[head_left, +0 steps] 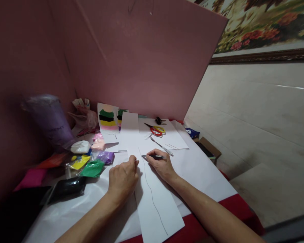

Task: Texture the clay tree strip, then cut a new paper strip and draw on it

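A long white paper strip (154,195) lies lengthwise in front of me, its near end over the table's front edge. One wavy dark line runs down it. My right hand (162,165) grips a black pen (155,157), the tip touching the strip near the line's upper part. Closed, with its fingers curled under, my left hand (124,177) rests at the strip's left edge; whatever its fingers hold, if anything, is hidden. Beyond my right hand lie a fork (162,145) and scissors (155,130) with red and yellow handles.
Packets of coloured clay (92,168) crowd the left side, near a purple cylinder (49,121). A card with painted colour bands (107,118) leans at the back by the pink panel (142,67). Keys (159,120) lie behind the scissors. An open cardboard box (210,148) stands right of the table.
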Tool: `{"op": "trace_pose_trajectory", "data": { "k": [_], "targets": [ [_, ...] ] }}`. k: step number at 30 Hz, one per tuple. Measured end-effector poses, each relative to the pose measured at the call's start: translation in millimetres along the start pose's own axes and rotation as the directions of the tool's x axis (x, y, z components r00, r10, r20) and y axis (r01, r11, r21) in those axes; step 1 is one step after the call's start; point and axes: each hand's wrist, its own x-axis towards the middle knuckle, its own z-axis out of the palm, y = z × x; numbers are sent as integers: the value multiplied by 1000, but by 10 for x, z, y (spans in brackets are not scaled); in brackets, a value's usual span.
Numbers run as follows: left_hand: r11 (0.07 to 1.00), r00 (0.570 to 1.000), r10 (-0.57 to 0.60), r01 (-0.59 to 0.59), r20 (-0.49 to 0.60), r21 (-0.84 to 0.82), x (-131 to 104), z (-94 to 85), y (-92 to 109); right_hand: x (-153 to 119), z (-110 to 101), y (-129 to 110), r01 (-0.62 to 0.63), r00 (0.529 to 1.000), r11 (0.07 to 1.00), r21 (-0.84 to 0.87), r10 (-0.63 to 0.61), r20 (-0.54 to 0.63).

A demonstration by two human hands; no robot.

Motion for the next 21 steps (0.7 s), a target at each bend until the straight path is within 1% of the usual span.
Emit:
{"op": "trace_pose_trajectory", "data": {
  "k": [7,13,21],
  "targets": [
    [1000,1000,0,0,-3,7,1,5,5,-19,-12,-16,33,999,999,-20,-33,3],
    [1000,1000,3,-3,6,-3,-8,-20,12,-12,-21,3,29,1000,999,-37,-28,4],
    [1000,1000,3,-2,7,-14,-12,-24,9,0,-5,-12,-1,1000,1000,-12,1,-6]
  ]
}}
